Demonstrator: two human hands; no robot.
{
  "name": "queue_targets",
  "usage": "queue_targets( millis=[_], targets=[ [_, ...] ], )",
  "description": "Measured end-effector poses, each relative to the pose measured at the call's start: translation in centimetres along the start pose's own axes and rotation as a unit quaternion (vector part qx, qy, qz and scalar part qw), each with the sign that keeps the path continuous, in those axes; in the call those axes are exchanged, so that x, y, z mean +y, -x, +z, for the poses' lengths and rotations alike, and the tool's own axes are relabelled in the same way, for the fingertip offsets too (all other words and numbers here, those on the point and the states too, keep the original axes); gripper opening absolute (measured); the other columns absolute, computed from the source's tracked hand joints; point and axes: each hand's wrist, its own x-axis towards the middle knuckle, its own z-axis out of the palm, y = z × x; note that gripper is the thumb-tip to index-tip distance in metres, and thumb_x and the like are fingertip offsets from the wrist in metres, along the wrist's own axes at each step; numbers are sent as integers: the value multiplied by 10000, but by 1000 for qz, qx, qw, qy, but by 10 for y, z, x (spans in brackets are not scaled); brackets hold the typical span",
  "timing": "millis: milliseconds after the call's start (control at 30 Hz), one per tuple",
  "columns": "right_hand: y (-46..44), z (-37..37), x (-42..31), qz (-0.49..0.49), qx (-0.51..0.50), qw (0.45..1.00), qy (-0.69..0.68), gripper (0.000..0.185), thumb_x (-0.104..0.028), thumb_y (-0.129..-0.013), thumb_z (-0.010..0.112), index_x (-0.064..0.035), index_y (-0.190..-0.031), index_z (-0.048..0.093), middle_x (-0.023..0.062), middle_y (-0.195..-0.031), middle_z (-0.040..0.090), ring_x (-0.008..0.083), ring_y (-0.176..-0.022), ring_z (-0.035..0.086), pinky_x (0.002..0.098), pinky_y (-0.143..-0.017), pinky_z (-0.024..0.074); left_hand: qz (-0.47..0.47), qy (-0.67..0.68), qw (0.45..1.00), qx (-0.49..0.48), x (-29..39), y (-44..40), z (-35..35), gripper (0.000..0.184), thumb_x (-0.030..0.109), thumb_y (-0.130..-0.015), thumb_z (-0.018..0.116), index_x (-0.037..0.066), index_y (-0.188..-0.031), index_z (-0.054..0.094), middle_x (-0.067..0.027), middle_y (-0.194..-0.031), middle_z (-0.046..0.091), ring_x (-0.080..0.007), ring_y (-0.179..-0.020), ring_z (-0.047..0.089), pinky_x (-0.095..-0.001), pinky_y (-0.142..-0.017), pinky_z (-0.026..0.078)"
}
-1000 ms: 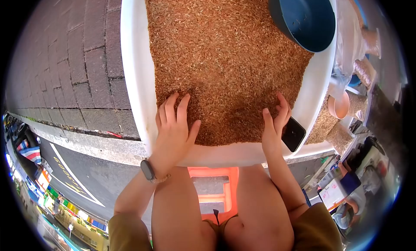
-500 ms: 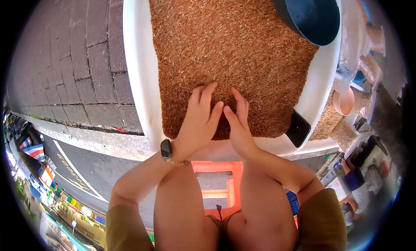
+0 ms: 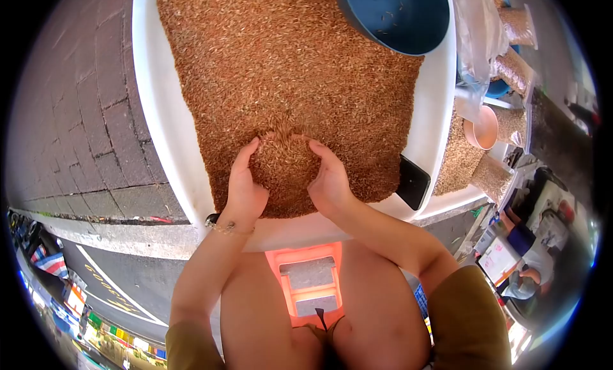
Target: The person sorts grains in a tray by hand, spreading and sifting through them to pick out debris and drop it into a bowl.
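Observation:
Reddish-brown rice grains (image 3: 255, 63) fill a white tray (image 3: 159, 121) in front of me. My left hand (image 3: 248, 191) and my right hand (image 3: 330, 186) are cupped facing each other near the tray's front edge. Between them they hold a mound of rice, and loose grains are blurred at its far side. Both thumbs show along the sides of the mound; most fingers are hidden under the grain. My left wrist carries a dark watch (image 3: 211, 221) and a beaded bracelet.
A blue bowl (image 3: 408, 25) with a few grains inside rests at the tray's far right. A black phone (image 3: 414, 183) leans on the right wall. Farther right are a pink bowl (image 3: 482, 127) and bagged grain (image 3: 491, 177). An orange stool (image 3: 278, 268) shows between my legs.
My hands have gone from fingertips close together on the rice to cupped apart with a mound between them. The view has shifted, so the tray appears farther left.

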Motion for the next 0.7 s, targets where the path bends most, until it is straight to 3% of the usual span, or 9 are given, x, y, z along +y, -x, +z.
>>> queue_targets(
  millis=[100, 200, 267, 333, 400, 467, 600, 700],
  targets=[
    [1, 2, -1, 4, -45, 997, -55, 302, -234, -908, 510, -36, -1114, 609, 72, -1102, 615, 193, -1059, 555, 349, -965, 404, -7, 52, 999, 4, -6, 6, 9, 325, 297, -932, 519, 84, -1168, 586, -68, -1206, 596, -230, -1133, 544, -411, -1008, 406],
    [-1, 6, -4, 8, -50, 993, -102, 307, -231, -896, 514, -39, -1117, 606, 71, -1086, 625, 197, -1044, 565, 351, -963, 410, 27, 99, 995, -20, -14, 6, 17, 322, 282, -934, 500, 56, -1147, 588, -91, -1132, 620, -249, -1091, 559, -425, -1002, 407],
    [-1, 12, -5, 0, -55, 991, -121, 312, -226, -895, 509, -39, -1128, 599, 69, -1075, 631, 198, -1041, 569, 349, -960, 413, 82, 50, 993, -69, -12, 5, 16, 328, 283, -937, 488, 52, -1148, 585, -94, -1152, 615, -251, -1106, 554, -431, -1010, 402],
    [1, 21, -11, -14, -73, 989, -130, 314, -217, -897, 501, -39, -1140, 592, 67, -1065, 636, 196, -1045, 568, 346, -956, 416, 68, 96, 993, -9, -5, 6, 28, 341, 280, -941, 464, 46, -1162, 578, -91, -1182, 607, -249, -1136, 544, -441, -1024, 392],
    [1, 31, -15, -29, -82, 989, -122, 316, -220, -897, 501, -40, -1142, 588, 67, -1069, 633, 196, -1038, 572, 345, -954, 417, 101, 45, 993, -39, -2, 7, 29, 342, 274, -944, 448, 51, -1170, 576, -85, -1192, 605, -243, -1141, 543, -437, -1028, 388],
    [2, 42, -19, -28, -88, 988, -127, 306, -204, -903, 491, -36, -1142, 585, 71, -1082, 625, 195, -1028, 579, 347, -956, 416, 90, 87, 992, 6, 9, 6, 40, 383, 282, -954, 417, 62, -1247, 529, -94, -1259, 565, -235, -1176, 523, -427, -1048, 373],
    [-2, 63, -25, -53, -107, 983, -138, 277, -127, -905, 485, -17, -1140, 585, 89, -1056, 633, 193, -988, 596, 325, -909, 449, 114, 61, 991, 45, 28, 16, 62, 357, 285, -940, 436, 79, -1194, 580, -65, -1213, 598, -223, -1153, 537, -425, -1010, 388],
    [-1, 75, -24, -126, -132, 981, -62, 240, -95, -897, 501, 6, -1087, 610, 86, -1001, 652, 198, -941, 615, 311, -879, 462, 126, 62, 989, 44, 36, 13, 62, 351, 284, -941, 436, 81, -1188, 582, -58, -1213, 598, -219, -1138, 542, -428, -999, 392]
  ],
)
